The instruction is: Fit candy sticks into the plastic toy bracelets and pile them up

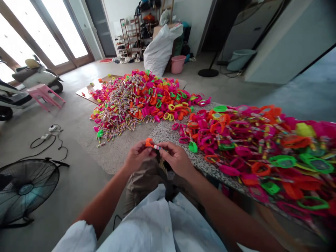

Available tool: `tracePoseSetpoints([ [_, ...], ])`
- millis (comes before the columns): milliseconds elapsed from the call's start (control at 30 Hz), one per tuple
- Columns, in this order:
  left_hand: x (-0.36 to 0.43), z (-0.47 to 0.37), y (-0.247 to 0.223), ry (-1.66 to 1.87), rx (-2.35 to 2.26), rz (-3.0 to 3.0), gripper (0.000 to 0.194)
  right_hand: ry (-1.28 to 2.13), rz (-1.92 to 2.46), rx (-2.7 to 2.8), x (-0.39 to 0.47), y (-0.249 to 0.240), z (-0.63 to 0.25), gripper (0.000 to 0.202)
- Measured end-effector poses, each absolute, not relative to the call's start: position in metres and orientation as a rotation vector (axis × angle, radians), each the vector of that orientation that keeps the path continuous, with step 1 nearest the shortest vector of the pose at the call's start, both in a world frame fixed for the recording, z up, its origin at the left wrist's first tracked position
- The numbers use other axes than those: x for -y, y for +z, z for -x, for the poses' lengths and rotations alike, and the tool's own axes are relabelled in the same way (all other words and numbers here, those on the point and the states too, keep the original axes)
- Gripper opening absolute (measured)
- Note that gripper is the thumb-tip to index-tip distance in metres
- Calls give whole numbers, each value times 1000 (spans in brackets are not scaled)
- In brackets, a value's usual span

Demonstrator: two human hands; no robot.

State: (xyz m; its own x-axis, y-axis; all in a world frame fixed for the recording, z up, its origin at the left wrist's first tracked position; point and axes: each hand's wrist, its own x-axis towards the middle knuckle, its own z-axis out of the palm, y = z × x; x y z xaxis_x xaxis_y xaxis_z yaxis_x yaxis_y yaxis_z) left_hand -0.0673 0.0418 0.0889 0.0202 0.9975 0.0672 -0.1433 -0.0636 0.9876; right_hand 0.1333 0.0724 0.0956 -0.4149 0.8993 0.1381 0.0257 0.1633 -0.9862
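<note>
My left hand is closed, pinching an orange plastic toy watch between thumb and fingers. Opposite it, my right hand grips a small wrapped candy roll with pale, pink and blue bands. The roll's left end meets the orange watch; whether the two are joined cannot be made out. Both hands are held close together above my lap, just left of the granite tabletop. Heaped on that top, to the right, are pink, orange, green and yellow toy watches, some with candy rolls on them.
Ahead lies a large pile of candy rolls and toy watches. A floor fan and a cable are at left. Farther off are a pink stool, a scooter, a white sack and a pink bucket.
</note>
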Motion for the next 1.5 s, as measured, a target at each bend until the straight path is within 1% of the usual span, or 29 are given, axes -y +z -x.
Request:
tracePoseSetpoints([
  [200, -41, 63, 100, 1267, -1084, -1110, 53, 1253, 946, 1627, -69, 101, -139, 25],
  [300, -39, 59, 102, 1282, -1059, -1085, 52, 1212, 961, 1620, -66, 104, -141, 25],
  [500, -37, 53, 106, 1306, -989, -1021, 40, 1211, 989, 1550, -65, 107, -144, 24],
  [633, -40, 53, 113, 1397, -801, -632, 35, 1285, 962, 1446, -64, 101, -143, 26],
  [767, -43, 55, 120, 1417, -569, -323, 20, 1358, 917, 1407, -60, 97, -136, 26],
  [1033, -41, 47, 113, 1372, -554, -324, 8, 1409, 849, 1341, -61, 100, -118, 30],
  [1200, -38, 47, 107, 1314, -626, -387, 11, 1397, 806, 1372, -61, 94, -113, 25],
  [1300, -35, 47, 104, 1358, -664, -479, 15, 1353, 837, 1426, -58, 92, -116, 21],
  [1500, -32, 52, 93, 1412, -784, -856, 25, 1091, 936, 1649, -53, 95, -130, 19],
])
